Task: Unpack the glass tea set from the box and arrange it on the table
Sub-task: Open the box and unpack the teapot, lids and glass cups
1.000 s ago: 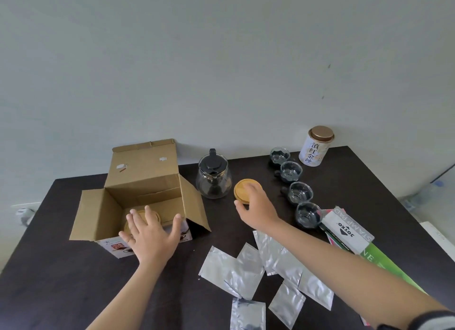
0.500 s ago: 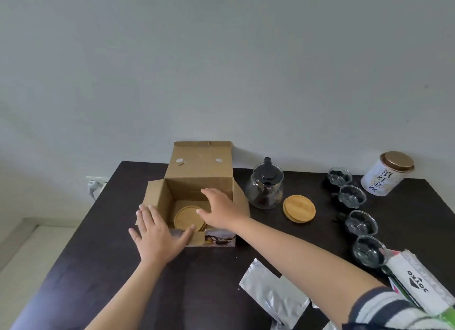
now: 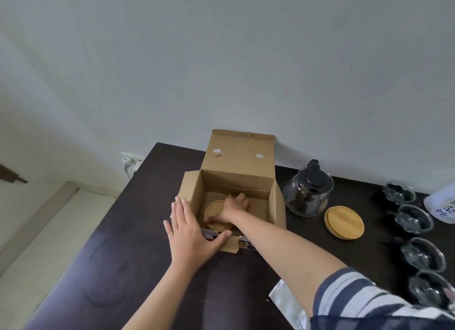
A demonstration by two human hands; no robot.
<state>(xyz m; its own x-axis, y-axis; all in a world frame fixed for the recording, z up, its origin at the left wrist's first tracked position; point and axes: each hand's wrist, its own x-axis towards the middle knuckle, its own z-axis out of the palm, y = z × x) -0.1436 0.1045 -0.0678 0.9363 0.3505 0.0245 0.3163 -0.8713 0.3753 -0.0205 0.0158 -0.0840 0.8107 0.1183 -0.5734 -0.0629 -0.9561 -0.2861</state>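
An open cardboard box point(image 3: 238, 157) stands on the dark table point(image 3: 118, 268), its lid flap up. My right hand point(image 3: 234, 206) reaches down inside it and grips a round wooden coaster point(image 3: 213, 206) lying on the box floor, thumb at its near edge. My left hand point(image 3: 189, 233) lies flat against the box's front left corner, fingers spread, thumb on the front edge. To the right of the box stand a glass teapot point(image 3: 307, 194) with a black lid, another wooden coaster point(image 3: 344, 222), and a row of several glass cups point(image 3: 412, 219).
A white tea tin point(image 3: 443, 206) stands at the right edge behind the cups. A silver foil sachet point(image 3: 288, 302) lies near my right sleeve. The table's left edge drops to the floor, and a wall socket point(image 3: 129, 161) with a plug sits behind that corner.
My right hand left the coaster beside the teapot, crossed to the box and went down inside onto the coaster there. My view swung left. The left hand stayed on the box front.
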